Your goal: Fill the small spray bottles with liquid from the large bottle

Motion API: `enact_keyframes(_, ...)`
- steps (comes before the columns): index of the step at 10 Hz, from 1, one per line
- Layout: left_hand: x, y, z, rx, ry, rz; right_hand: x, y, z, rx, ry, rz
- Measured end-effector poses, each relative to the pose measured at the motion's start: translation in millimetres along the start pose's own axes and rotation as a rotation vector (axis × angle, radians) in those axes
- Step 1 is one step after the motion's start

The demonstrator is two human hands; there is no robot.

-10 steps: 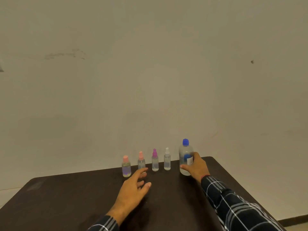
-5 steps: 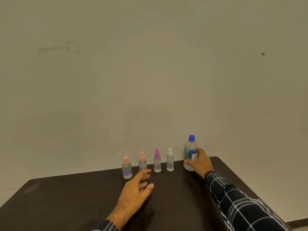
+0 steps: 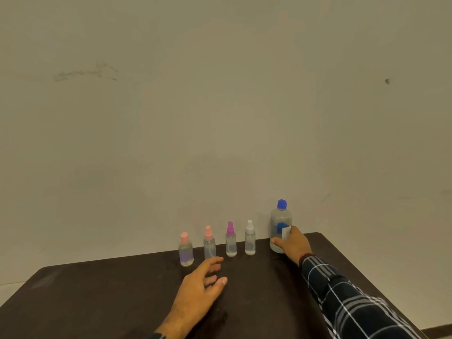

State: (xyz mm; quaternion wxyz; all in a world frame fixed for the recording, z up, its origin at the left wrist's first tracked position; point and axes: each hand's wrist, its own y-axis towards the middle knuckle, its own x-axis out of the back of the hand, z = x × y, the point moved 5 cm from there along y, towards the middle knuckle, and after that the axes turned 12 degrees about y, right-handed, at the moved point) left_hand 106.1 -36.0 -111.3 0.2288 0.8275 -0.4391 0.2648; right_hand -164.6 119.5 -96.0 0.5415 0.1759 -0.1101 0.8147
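Several small spray bottles stand in a row at the far edge of the dark table [image 3: 97, 294]: a squat one with a pink cap [image 3: 186, 250], a slim one with a pink sprayer [image 3: 209, 244], one with a magenta sprayer [image 3: 231, 241] and one with a white sprayer [image 3: 250, 238]. To their right stands the large clear bottle [image 3: 280, 221] with a blue cap and blue label, upright. My right hand [image 3: 292, 245] is wrapped around its lower part. My left hand [image 3: 200, 287] rests on the table just in front of the pink-sprayer bottle, fingers spread, holding nothing.
A plain beige wall [image 3: 220, 118] rises directly behind the table. The table's right edge runs diagonally close to my right sleeve [image 3: 342, 297]. Its far right corner lies just behind the large bottle.
The large bottle, held by my right hand, has shifted back and to the right, towards the table's far edge. My left hand has stayed about where it was.
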Motion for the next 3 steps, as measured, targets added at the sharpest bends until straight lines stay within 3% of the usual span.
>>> enact_keyframes(1, -0.7, 1.8, 1.5, -0.003, -0.015, -0.004, -3.7, -10.6, -2.8, -0.03, 0.042, 0.023)
enact_keyframes(3, 14.6, 13.1, -9.7, -0.083, 0.117, -0.045, 19.3, -55.1, 24.8, 0.193, 0.16, -0.297)
